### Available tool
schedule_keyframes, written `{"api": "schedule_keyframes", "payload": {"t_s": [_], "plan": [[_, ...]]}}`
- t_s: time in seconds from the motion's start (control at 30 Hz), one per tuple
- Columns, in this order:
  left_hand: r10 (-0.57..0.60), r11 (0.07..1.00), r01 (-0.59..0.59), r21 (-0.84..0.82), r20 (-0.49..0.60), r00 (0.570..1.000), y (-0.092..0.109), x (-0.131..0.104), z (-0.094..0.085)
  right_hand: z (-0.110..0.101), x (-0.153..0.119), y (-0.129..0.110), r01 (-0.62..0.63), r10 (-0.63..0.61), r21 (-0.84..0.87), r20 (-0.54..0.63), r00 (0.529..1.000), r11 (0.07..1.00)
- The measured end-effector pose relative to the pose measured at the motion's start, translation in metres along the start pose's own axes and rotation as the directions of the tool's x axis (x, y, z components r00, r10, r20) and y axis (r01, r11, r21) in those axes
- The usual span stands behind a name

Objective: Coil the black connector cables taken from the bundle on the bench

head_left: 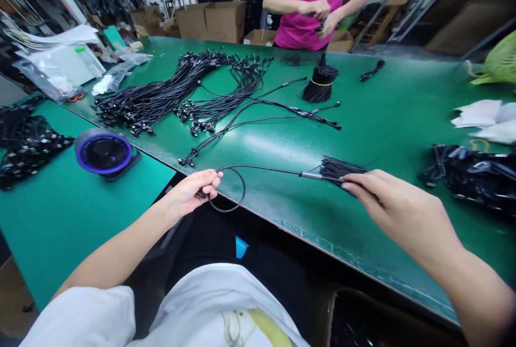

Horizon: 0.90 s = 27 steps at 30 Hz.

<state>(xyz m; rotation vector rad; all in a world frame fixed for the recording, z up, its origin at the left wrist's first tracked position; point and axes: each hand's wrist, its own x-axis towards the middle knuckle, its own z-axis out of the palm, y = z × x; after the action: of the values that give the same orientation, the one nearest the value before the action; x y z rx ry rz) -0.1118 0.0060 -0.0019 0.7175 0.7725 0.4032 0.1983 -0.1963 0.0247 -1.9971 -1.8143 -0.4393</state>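
Observation:
A thin black cable (266, 168) with a grey sleeve runs between my two hands above the front edge of the green table. My left hand (201, 188) is closed on its left end, where the cable bends into one loop. Near the grey sleeve, my right hand (387, 196) pinches the cable's other end. Behind and beside those fingers lies a bundle of short black ties (336, 168) on the tabletop. Several separate black cables (242, 113) stretch across the table beyond the held one.
Large piles of black cables (161, 91) lie farther back. A banded black bundle (321, 86) stands near a person in a pink shirt (310, 24). Bagged cables (475, 175) are at right. A round purple-rimmed object (104, 152) sits left, by the green table's edge (282, 224).

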Motion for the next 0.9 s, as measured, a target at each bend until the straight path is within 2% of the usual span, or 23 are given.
{"api": "schedule_keyframes", "payload": {"t_s": [0.07,0.17,0.27,0.33,0.37,0.43,0.5,0.53,0.63,0.7,0.77,0.8,0.83,0.9], "plan": [[0.008,1.000,-0.008,-0.026,-0.004,1.000,0.001,0.001,0.002,-0.002,-0.004,-0.003,-0.013,0.012,-0.064,-0.015,1.000,0.998],[0.030,0.994,-0.019,-0.109,0.095,0.995,0.007,-0.003,0.011,0.002,-0.012,0.000,-0.020,0.020,-0.169,-0.001,1.000,0.985],[0.148,0.966,-0.113,-0.235,0.141,0.979,0.015,-0.009,0.024,0.016,-0.024,0.001,0.116,-0.107,-0.183,0.057,0.993,0.976],[0.244,0.951,-0.210,-0.227,0.131,0.961,0.016,-0.010,0.033,0.025,-0.032,-0.009,0.240,-0.228,-0.163,0.089,0.970,0.957],[0.291,0.948,-0.269,-0.169,0.121,0.949,0.013,-0.009,0.037,0.029,-0.035,-0.018,0.296,-0.284,-0.140,0.098,0.954,0.945],[0.389,0.917,-0.396,0.048,0.111,0.915,0.001,-0.004,0.046,0.031,-0.038,-0.042,0.379,-0.372,-0.043,0.117,0.921,0.924],[0.453,0.813,-0.483,0.326,0.168,0.875,-0.017,0.000,0.055,0.028,-0.035,-0.067,0.421,-0.434,0.112,0.147,0.889,0.900],[0.459,0.735,-0.514,0.442,0.233,0.857,-0.027,0.002,0.059,0.026,-0.032,-0.077,0.416,-0.442,0.178,0.152,0.884,0.892],[0.358,0.532,-0.565,0.631,0.437,0.825,-0.048,0.001,0.066,0.020,-0.015,-0.093,0.311,-0.340,0.255,0.082,0.937,0.916],[0.272,0.512,-0.543,0.666,0.474,0.838,-0.054,0.000,0.067,0.022,-0.003,-0.090,0.187,-0.208,0.332,0.027,0.978,0.924],[0.243,0.610,-0.484,0.628,0.433,0.868,-0.054,0.000,0.065,0.031,0.007,-0.085,0.034,-0.036,0.512,-0.006,0.999,0.858],[0.250,0.684,-0.459,0.567,0.409,0.878,-0.053,0.001,0.064,0.038,0.010,-0.083,-0.042,0.066,0.617,-0.016,0.998,0.786],[0.262,0.755,-0.440,0.487,0.391,0.882,-0.052,0.002,0.064,0.047,0.012,-0.082,-0.110,0.164,0.715,-0.006,0.986,0.690],[0.249,0.855,-0.388,0.345,0.384,0.889,-0.052,0.006,0.064,0.065,0.014,-0.085,-0.241,0.297,0.853,0.107,0.949,0.463]]}}
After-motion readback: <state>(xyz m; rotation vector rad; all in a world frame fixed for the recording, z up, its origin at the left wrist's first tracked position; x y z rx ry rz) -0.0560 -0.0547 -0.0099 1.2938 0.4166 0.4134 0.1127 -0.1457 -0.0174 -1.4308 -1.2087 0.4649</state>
